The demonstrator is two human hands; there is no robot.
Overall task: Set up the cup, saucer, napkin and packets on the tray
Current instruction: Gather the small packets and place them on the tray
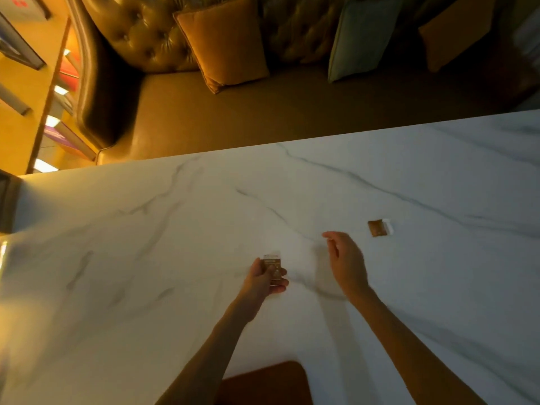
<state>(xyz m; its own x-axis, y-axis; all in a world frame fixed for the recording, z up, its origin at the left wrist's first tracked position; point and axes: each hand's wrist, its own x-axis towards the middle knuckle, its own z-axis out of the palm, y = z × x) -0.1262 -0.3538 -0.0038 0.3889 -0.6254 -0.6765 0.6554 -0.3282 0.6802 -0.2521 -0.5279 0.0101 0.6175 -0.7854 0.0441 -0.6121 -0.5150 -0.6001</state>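
Note:
My left hand (264, 280) holds a small brown packet (272, 267) with a white top edge, just above the white marble table (146, 258). My right hand (346, 264) hovers open to the right of it, fingers apart and empty. A second brown packet (379, 228) with a white end lies flat on the table, beyond and to the right of my right hand. A brown rounded corner, possibly the tray (268, 381), shows at the near edge between my forearms. No cup, saucer or napkin is in view.
Beyond the table's far edge stands a tufted leather sofa (233, 112) with an orange cushion (225, 42) and a grey cushion (362, 36). Shelves with lit books (61, 97) are at the far left.

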